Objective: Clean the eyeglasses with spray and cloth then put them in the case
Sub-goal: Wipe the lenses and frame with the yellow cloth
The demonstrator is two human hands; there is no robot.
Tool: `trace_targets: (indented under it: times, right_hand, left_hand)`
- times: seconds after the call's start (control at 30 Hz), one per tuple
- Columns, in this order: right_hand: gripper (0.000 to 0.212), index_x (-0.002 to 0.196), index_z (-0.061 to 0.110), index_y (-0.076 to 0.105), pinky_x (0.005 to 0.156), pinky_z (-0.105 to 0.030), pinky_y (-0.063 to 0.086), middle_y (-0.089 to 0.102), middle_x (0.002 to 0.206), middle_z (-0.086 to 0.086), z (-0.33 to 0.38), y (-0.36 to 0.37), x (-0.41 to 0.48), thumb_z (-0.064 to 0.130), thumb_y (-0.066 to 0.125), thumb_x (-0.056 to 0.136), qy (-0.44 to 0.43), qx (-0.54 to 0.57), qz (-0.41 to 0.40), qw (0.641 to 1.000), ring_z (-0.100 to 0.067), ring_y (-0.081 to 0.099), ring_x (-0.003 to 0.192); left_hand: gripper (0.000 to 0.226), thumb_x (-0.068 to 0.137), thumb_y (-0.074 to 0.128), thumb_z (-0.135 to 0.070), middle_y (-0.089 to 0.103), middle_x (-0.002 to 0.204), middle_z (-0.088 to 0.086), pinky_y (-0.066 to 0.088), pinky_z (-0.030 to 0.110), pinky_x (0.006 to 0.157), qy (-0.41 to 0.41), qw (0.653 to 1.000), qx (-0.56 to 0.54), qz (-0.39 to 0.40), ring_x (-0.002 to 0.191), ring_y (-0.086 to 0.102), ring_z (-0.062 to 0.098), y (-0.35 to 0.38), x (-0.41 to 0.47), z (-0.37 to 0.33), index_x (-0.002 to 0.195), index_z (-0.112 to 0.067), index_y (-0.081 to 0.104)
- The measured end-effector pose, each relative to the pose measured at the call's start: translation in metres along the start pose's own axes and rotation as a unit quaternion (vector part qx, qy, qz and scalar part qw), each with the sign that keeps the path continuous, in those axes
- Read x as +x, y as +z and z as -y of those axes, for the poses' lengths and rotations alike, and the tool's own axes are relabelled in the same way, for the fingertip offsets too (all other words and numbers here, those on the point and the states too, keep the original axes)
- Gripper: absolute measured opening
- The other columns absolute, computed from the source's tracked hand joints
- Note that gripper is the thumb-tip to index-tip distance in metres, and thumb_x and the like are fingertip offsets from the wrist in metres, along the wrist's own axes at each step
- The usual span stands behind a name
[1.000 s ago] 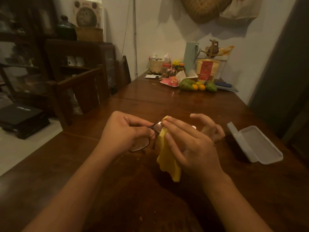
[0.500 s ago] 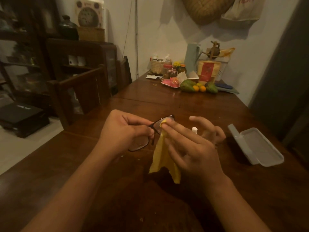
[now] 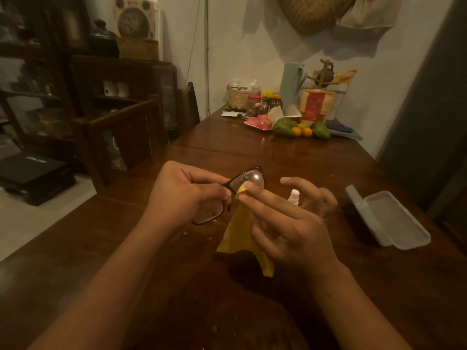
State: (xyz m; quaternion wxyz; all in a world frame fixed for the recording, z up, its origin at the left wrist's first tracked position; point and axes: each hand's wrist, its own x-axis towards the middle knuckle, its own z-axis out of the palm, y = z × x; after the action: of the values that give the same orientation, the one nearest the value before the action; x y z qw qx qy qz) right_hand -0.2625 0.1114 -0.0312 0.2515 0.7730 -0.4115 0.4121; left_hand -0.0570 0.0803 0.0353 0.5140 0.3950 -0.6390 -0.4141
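The eyeglasses (image 3: 252, 178) are held above the wooden table (image 3: 252, 152), the far lens raised and the near lens lower. They are gripped near the bridge by the left hand (image 3: 182, 195), whose fingers and thumb are curled around the dark frame. A corner of the yellow cloth (image 3: 240, 233) is pressed on the far lens by the right hand (image 3: 285, 223). It is pinched between the thumb and a finger, while the other fingers are spread loosely. The rest of the cloth hangs down toward the table. Just behind the right hand a small white spray bottle (image 3: 294, 197) is seen upright. Further right, the case (image 3: 389, 221) lies open on the table, apart from the hands.
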Motion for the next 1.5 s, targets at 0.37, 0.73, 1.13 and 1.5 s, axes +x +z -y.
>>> trace_targets:
  times: [0.37, 0.73, 1.13, 1.5]
  right_hand:
    - [0.046, 0.143, 0.025, 0.056, 0.093, -0.056, 0.050, 0.050, 0.149, 0.011, -0.001, 0.000, 0.002, 0.035, 0.051, 0.099, 0.089, 0.010, 0.028, 0.996, -0.031, 0.047, 0.137]
    - [0.040, 0.137, 0.027, 0.059, 0.089, -0.060, 0.049, 0.056, 0.143, 0.011, -0.003, -0.002, 0.001, 0.036, 0.053, 0.099, 0.070, 0.006, 0.014, 0.997, -0.031, 0.049, 0.135]
    - [0.037, 0.131, 0.021, 0.066, 0.092, -0.055, 0.051, 0.060, 0.138, 0.008, -0.007, -0.003, 0.002, 0.024, 0.057, 0.096, 0.056, 0.028, 0.001, 0.998, -0.039, 0.050, 0.133]
    - [0.040, 0.132, 0.029, 0.066, 0.092, -0.059, 0.043, 0.060, 0.140, 0.012, -0.001, -0.003, 0.002, 0.031, 0.058, 0.093, 0.034, 0.017, 0.018, 0.999, -0.033, 0.048, 0.134]
  left_hand:
    - [0.022, 0.070, 0.075, 0.006, 0.074, 0.065, 0.010, 0.059, 0.030, 0.063, 0.000, 1.000, 0.013, 0.010, 0.064, 0.072, 0.026, 0.001, -0.001, -0.001, 0.072, -0.016, 0.080]
    - [0.023, 0.070, 0.076, 0.004, 0.075, 0.066, 0.008, 0.060, 0.038, 0.066, -0.002, 1.000, 0.029, 0.010, 0.067, 0.073, 0.029, 0.003, 0.000, 0.002, 0.074, -0.018, 0.080]
    - [0.021, 0.068, 0.078, 0.002, 0.076, 0.068, 0.005, 0.060, 0.035, 0.063, 0.004, 1.000, 0.029, -0.003, 0.065, 0.074, 0.025, 0.002, 0.001, 0.006, 0.076, -0.017, 0.080]
    - [0.017, 0.070, 0.078, 0.001, 0.077, 0.072, 0.005, 0.060, 0.038, 0.071, 0.013, 0.999, 0.034, -0.012, 0.071, 0.074, 0.022, 0.003, 0.002, 0.008, 0.081, -0.012, 0.080]
